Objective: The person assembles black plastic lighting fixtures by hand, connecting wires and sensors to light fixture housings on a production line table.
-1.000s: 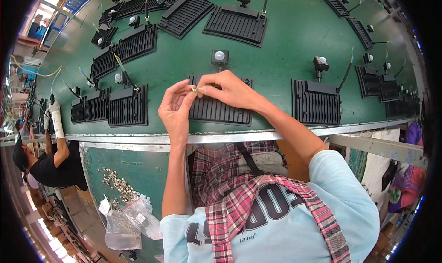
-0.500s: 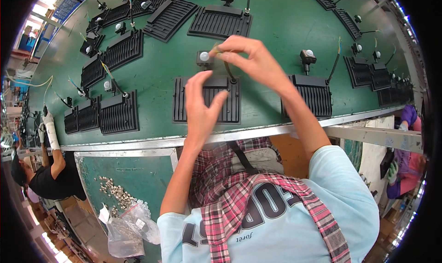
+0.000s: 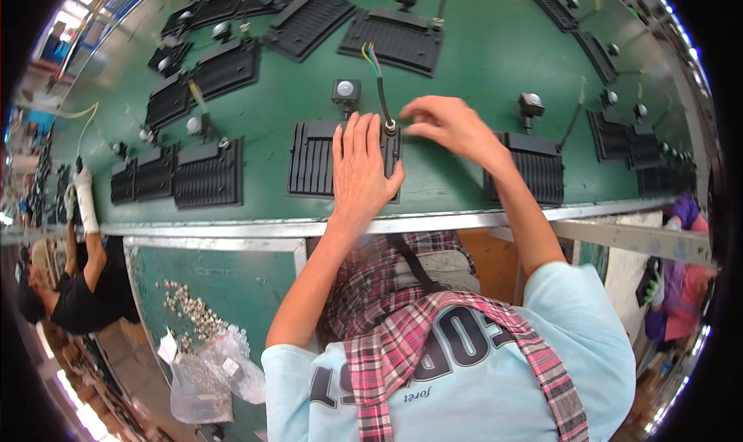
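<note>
In front of me lies a black finned floodlight (image 3: 313, 159), its ribbed back facing up. A sensor head with a white dome (image 3: 345, 91) rises from its far edge. From a metal cable gland (image 3: 390, 126) at its far right corner stands a black cable (image 3: 381, 94) with bared coloured wires at the top. My left hand (image 3: 362, 163) rests flat on the housing, fingers stretched out and covering part of the ribs. My right hand (image 3: 449, 126) is just right of the gland, fingers bent and apart from the thumb, with nothing visible between them.
Similar floodlights stand around on the green table (image 3: 464, 179), one to the right (image 3: 534, 167) and one to the left (image 3: 209, 175). Small metal fittings (image 3: 193, 310) and plastic bags (image 3: 205, 384) lie on a lower tray. A person with a white sleeve (image 3: 85, 202) works at far left.
My left hand has gone from hovering to lying flat on the floodlight. My right hand has left the wire ends and come down beside the cable gland. The view has shifted slightly.
</note>
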Action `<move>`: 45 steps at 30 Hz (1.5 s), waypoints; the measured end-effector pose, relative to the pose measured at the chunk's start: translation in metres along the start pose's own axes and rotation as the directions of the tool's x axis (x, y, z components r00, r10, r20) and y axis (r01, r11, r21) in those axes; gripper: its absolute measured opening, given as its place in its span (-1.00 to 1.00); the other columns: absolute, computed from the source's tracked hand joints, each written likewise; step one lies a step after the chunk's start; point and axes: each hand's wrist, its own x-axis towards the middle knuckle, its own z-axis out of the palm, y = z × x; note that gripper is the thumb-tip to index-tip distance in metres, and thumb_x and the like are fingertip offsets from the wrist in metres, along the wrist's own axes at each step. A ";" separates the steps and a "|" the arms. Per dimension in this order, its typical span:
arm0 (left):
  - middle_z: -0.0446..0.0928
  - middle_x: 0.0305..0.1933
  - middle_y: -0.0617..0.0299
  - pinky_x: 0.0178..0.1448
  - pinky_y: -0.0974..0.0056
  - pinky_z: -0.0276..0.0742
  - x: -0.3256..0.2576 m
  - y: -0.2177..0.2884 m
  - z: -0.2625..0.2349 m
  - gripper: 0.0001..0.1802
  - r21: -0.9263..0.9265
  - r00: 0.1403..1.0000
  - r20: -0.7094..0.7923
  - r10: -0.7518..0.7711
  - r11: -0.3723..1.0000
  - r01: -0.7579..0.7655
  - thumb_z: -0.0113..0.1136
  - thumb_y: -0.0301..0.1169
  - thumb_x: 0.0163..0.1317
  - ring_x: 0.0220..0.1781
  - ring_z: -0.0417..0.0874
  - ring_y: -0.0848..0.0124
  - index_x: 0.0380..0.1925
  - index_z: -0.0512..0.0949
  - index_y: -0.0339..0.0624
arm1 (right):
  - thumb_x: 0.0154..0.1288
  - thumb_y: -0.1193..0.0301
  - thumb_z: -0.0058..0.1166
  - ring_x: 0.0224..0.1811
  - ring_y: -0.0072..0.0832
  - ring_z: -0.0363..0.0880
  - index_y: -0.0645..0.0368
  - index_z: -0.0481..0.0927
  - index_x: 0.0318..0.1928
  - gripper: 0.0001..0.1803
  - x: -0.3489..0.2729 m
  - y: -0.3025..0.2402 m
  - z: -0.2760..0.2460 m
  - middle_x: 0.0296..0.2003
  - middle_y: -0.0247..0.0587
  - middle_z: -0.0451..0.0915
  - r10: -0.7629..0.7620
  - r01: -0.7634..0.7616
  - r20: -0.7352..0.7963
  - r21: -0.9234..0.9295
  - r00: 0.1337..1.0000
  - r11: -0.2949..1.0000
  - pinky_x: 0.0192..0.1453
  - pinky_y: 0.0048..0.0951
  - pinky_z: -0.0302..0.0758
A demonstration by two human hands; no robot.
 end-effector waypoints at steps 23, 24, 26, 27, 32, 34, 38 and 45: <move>0.28 0.29 -0.13 0.46 -0.01 0.13 -0.032 -0.150 -0.087 -0.41 0.154 0.904 -0.404 -0.138 0.964 0.216 0.16 -0.45 0.20 0.38 0.26 -0.02 0.27 0.35 -0.33 | 0.12 0.39 0.26 0.18 0.05 0.27 0.31 0.31 0.25 -0.31 -0.122 0.059 0.017 0.18 0.11 0.27 0.192 -0.496 -0.758 -0.193 0.623 0.847 0.26 -0.01 0.27; 0.31 0.29 -0.09 0.47 0.01 0.11 -0.023 -0.109 -0.078 -0.43 0.057 0.932 -0.339 -0.128 0.986 0.156 0.16 -0.47 0.19 0.38 0.28 0.02 0.24 0.37 -0.34 | 0.14 0.41 0.25 0.19 0.04 0.24 0.33 0.30 0.26 -0.32 -0.116 0.052 0.027 0.18 0.12 0.26 0.156 -0.425 -0.736 -0.193 0.658 0.884 0.28 -0.02 0.25; 0.32 0.30 -0.08 0.48 0.03 0.10 -0.008 -0.041 -0.054 -0.42 -0.182 0.982 -0.172 -0.078 0.982 0.047 0.18 -0.48 0.18 0.38 0.29 0.02 0.24 0.37 -0.34 | 0.19 0.43 0.22 0.20 0.03 0.22 0.35 0.32 0.22 -0.38 -0.100 0.033 0.045 0.18 0.11 0.25 0.108 -0.286 -0.678 -0.156 0.727 0.945 0.31 -0.05 0.23; 0.30 0.32 -0.09 0.49 0.01 0.08 -0.001 -0.016 -0.039 -0.41 -0.184 0.995 -0.102 0.020 0.982 -0.038 0.21 -0.43 0.21 0.40 0.27 0.00 0.25 0.35 -0.33 | 0.19 0.43 0.22 0.20 0.03 0.22 0.35 0.32 0.22 -0.38 -0.097 0.025 0.049 0.18 0.11 0.25 0.102 -0.274 -0.674 -0.153 0.732 0.950 0.31 -0.05 0.23; 0.32 0.31 0.00 0.49 -0.05 0.09 0.013 0.002 0.005 -0.37 0.045 0.989 0.028 0.148 0.988 -0.150 0.26 -0.26 0.26 0.40 0.24 -0.02 0.28 0.33 -0.26 | 0.28 0.37 0.15 0.18 -0.09 0.31 0.30 0.35 0.22 -0.46 -0.054 0.001 0.046 0.13 0.02 0.36 0.017 0.013 -0.542 0.052 0.840 0.999 0.31 -0.17 0.29; 0.33 0.28 0.02 0.48 -0.04 0.11 0.008 -0.011 -0.001 -0.37 0.042 0.991 0.048 0.128 0.991 -0.130 0.26 -0.26 0.26 0.38 0.25 -0.01 0.28 0.33 -0.26 | 0.30 0.33 0.15 0.13 -0.19 0.42 0.26 0.38 0.22 -0.48 -0.023 0.001 0.033 0.09 -0.01 0.43 -0.019 0.074 -0.629 0.061 0.778 0.995 0.28 -0.25 0.35; 0.36 0.23 0.04 0.44 0.00 0.16 0.001 -0.024 -0.015 -0.37 -0.004 0.986 0.109 0.125 0.992 -0.125 0.27 -0.28 0.25 0.33 0.28 0.02 0.29 0.33 -0.23 | 0.30 0.31 0.16 0.12 -0.20 0.44 0.27 0.39 0.22 -0.46 0.027 -0.001 -0.001 0.09 0.01 0.44 0.089 0.140 -0.505 0.398 0.859 0.907 0.24 -0.22 0.38; 0.36 0.26 0.02 0.43 0.00 0.15 -0.005 -0.031 -0.030 -0.39 -0.044 0.976 0.177 0.130 0.991 -0.124 0.23 -0.35 0.26 0.32 0.27 0.02 0.30 0.33 -0.21 | 0.13 0.43 0.16 0.20 0.00 0.26 0.34 0.35 0.15 -0.44 0.016 0.169 -0.107 0.08 0.13 0.37 -0.156 -0.440 -0.964 -0.238 0.215 0.866 0.31 0.00 0.22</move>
